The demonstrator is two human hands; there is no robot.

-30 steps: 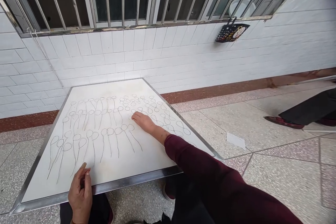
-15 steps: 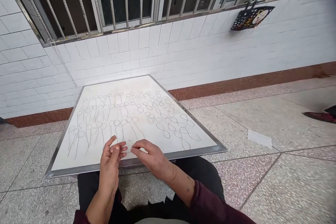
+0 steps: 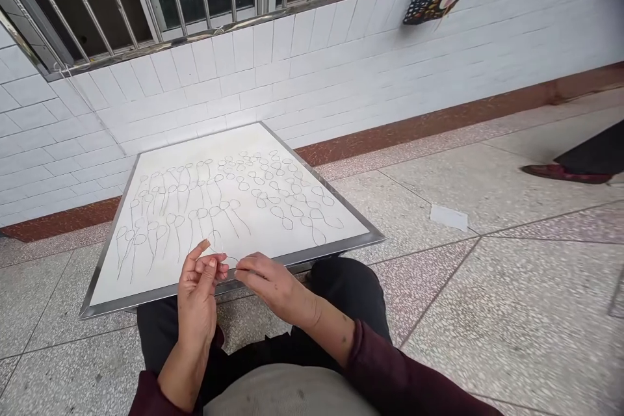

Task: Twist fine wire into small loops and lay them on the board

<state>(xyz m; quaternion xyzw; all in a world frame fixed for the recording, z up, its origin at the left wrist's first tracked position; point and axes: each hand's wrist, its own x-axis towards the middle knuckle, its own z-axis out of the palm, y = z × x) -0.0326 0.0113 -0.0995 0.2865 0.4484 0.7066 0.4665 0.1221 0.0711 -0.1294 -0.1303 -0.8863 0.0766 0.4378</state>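
Above the front edge of the white board (image 3: 273,245) my left hand (image 3: 197,296) is closed, thumb against the curled fingers and index finger raised. My right hand (image 3: 275,286) pinches from the other side, palm down. Between them runs a thin curved wire (image 3: 230,258), faint against the board; the exact grip of each hand on it is partly hidden. On the board's left lie rows of single-looped wires with long tails (image 3: 155,226). Toward its right are several wires bent into figure-eight shapes (image 3: 287,216).
The board's metal frame (image 3: 336,247) rests over my knees. Behind stands a white tiled wall (image 3: 273,88) with a barred window and a hanging dotted bag (image 3: 436,0). At right, a white paper piece (image 3: 448,217) lies on the floor, near another person's shoe (image 3: 565,173).
My view has shifted right and down, so the board appears farther left and more of the other person's leg shows. Both hands stay close together with the wire between them.
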